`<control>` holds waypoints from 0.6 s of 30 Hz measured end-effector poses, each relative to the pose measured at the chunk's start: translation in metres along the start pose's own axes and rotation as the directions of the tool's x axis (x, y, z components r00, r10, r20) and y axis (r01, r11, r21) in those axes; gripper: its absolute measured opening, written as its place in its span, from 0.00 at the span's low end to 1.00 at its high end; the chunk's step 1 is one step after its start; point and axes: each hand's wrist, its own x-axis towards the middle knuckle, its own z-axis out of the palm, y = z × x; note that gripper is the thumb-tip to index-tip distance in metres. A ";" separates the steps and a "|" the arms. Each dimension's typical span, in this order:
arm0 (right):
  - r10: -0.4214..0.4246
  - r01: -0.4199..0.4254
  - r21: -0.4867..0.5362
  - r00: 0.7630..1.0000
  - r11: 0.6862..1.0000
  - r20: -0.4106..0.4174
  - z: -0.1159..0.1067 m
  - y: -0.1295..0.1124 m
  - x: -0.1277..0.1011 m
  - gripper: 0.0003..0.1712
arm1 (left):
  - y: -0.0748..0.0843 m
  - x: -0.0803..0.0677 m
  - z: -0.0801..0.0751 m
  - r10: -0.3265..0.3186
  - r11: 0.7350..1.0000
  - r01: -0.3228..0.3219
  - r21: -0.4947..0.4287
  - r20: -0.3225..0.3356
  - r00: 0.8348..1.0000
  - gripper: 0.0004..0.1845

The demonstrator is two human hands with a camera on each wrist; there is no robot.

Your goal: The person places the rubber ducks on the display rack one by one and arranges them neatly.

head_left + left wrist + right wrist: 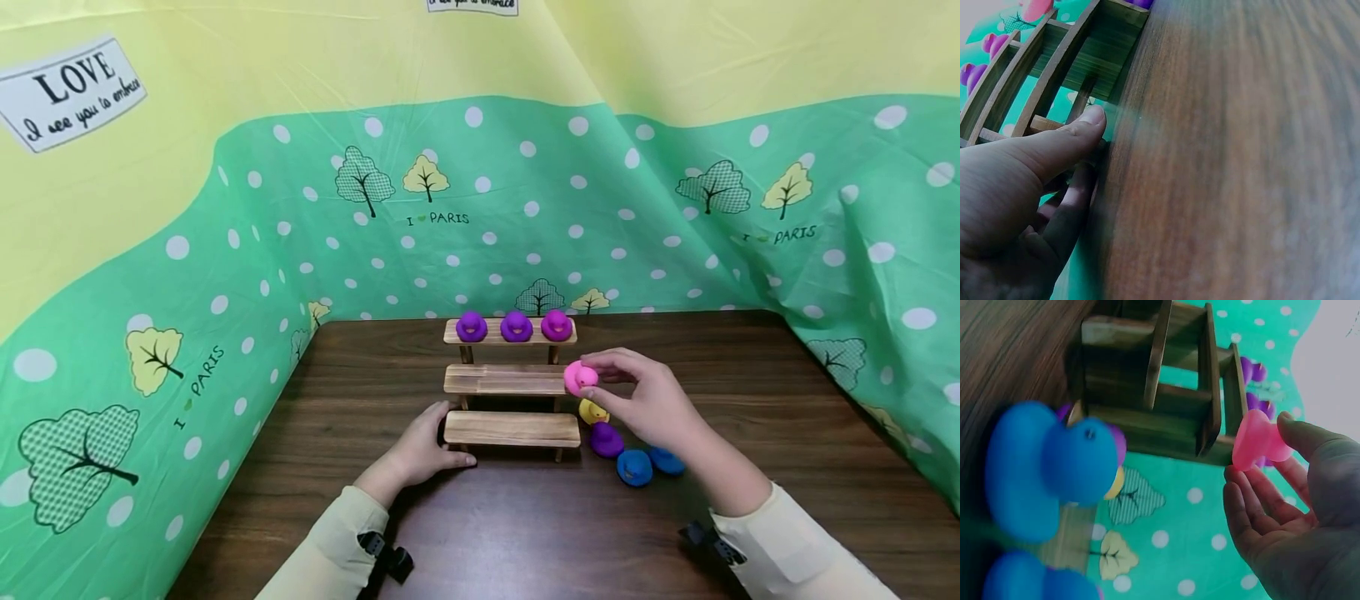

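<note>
A three-step wooden display stand stands on the table. My right hand pinches a pink rubber duck between thumb and fingers at the right end of the middle step. In the right wrist view the same pink duck is at the thumb tip; whether it touches the step I cannot tell. Two purple ducks and a magenta duck sit in a row on the top step. My left hand grips the stand's lower left end, thumb in front; its other fingers are partly hidden in the head view.
Right of the stand, loose on the table, are a yellow duck, a purple duck and two blue ducks, one partly behind my right wrist. A green and yellow patterned cloth borders the dark wooden table at the back and sides.
</note>
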 end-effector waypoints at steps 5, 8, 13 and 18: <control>-0.035 0.035 0.035 0.999 0.999 -0.002 0.013 -0.010 0.002 0.22 | 0.000 0.000 0.000 0.001 1.000 -0.001 0.005 -0.001 1.000 0.44; -0.040 0.039 0.064 0.999 0.997 0.017 0.022 -0.016 0.004 0.21 | 0.001 0.001 0.000 0.002 1.000 -0.002 0.006 0.000 1.000 0.45; -0.055 0.048 0.126 0.997 0.991 0.051 0.036 -0.027 0.010 0.20 | 0.000 0.001 0.000 0.005 1.000 -0.005 -0.003 -0.002 1.000 0.44; -0.047 0.034 0.159 0.996 0.987 0.080 0.053 -0.033 0.016 0.21 | 0.000 0.001 0.001 0.012 1.000 -0.012 -0.006 -0.007 1.000 0.44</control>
